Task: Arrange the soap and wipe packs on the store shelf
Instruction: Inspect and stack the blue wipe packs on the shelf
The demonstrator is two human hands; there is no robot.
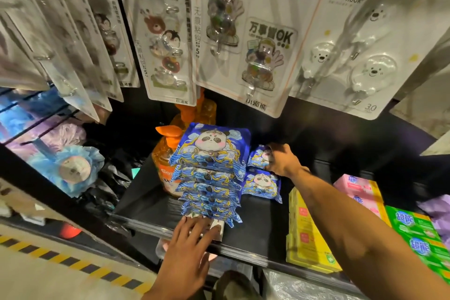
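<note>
In the lower centre of the frame the left hand is lying flat with straight, spread fingers, pressing on the nearest end of the row of large wipe packs, at the front edge of the shelf. The row is running up from the fingertips toward the frame's centre. To its right, the right hand is reaching in, fingers and thumb curling round the right edge of a small wipe pack. A second small pack is lying just below it. An orange bottle is standing left of the row; yellow soap boxes and green soap boxes are sitting lower right.
</note>
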